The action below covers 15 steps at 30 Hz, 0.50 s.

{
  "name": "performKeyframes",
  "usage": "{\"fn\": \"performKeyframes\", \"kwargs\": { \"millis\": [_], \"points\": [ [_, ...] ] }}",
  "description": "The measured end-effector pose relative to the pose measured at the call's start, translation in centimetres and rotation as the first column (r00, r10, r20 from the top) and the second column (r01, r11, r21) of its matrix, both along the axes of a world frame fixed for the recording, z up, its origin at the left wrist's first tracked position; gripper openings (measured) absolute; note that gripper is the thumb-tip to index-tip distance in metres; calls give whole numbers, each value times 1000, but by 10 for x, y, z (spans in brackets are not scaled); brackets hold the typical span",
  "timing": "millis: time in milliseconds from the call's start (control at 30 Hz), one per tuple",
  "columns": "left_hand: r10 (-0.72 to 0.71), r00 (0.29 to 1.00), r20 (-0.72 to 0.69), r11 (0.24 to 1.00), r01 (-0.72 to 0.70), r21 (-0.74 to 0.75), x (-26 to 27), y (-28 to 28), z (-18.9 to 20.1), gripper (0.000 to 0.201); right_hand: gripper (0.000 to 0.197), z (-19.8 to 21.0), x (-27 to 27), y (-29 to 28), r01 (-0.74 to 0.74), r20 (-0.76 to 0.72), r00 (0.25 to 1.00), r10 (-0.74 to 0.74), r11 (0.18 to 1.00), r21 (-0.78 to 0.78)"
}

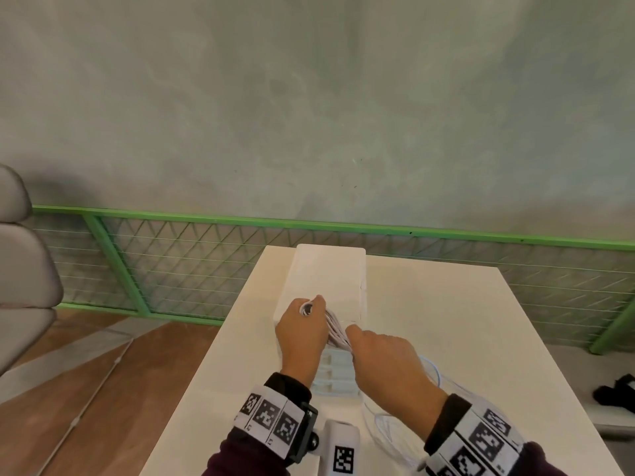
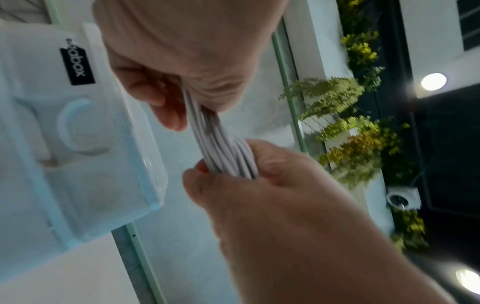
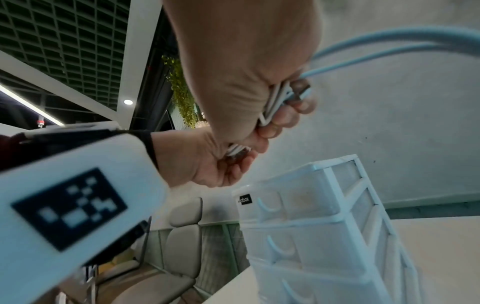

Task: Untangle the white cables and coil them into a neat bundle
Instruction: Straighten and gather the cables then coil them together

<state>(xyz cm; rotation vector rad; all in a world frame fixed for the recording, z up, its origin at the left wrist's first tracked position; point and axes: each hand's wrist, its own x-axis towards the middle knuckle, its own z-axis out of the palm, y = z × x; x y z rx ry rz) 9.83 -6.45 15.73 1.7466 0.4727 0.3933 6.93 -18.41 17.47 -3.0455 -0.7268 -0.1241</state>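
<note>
A bundle of white cables (image 1: 335, 329) stretches between both hands above the white drawer unit (image 1: 330, 269). My left hand (image 1: 302, 324) grips the far end of the bundle, where a loop shows by the thumb. My right hand (image 1: 378, 352) grips the near end. Loose cable strands (image 1: 385, 427) trail from the right hand down onto the table (image 1: 446, 304). In the left wrist view the cable bundle (image 2: 221, 148) runs between the two fists. In the right wrist view cable strands (image 3: 363, 43) arc away from my right hand (image 3: 275, 111), with my left hand (image 3: 228, 164) below it.
The drawer unit (image 3: 324, 226) has several translucent drawers and stands at the table's far middle. A green wire fence (image 1: 206, 259) runs behind the table. Grey chairs (image 1: 20, 255) sit at the left. A dark object (image 1: 615, 393) lies on a surface to the right.
</note>
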Motion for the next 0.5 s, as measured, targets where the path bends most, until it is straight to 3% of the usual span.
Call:
{"fn": "performKeyframes", "kwargs": {
  "millis": [67,167,233,267,300,400,500],
  "points": [
    [-8,999,-42,997,11,73,-1,-2,0,32,45,1,6,-8,-62,18,998,61,997,50],
    [-66,994,-89,990,77,121,-2,-4,-1,38,46,8,5,-17,-69,4,998,69,997,-16],
    [-74,996,-52,992,79,95,-3,-4,3,39,32,18,2,-17,-44,26,999,46,996,-80],
    [-67,998,-19,996,68,63,-4,-6,6,39,19,17,4,-20,-46,45,998,48,998,-36],
    [-54,998,10,998,54,17,-4,-8,9,38,10,17,5,-21,-37,10,999,37,999,-5],
    [-32,999,26,978,36,-207,-6,-16,19,34,17,18,6,-25,-12,-74,997,19,995,101],
    [-125,992,33,855,124,-503,-6,-22,21,40,8,17,14,-33,56,-314,948,51,945,323]
  ]
}}
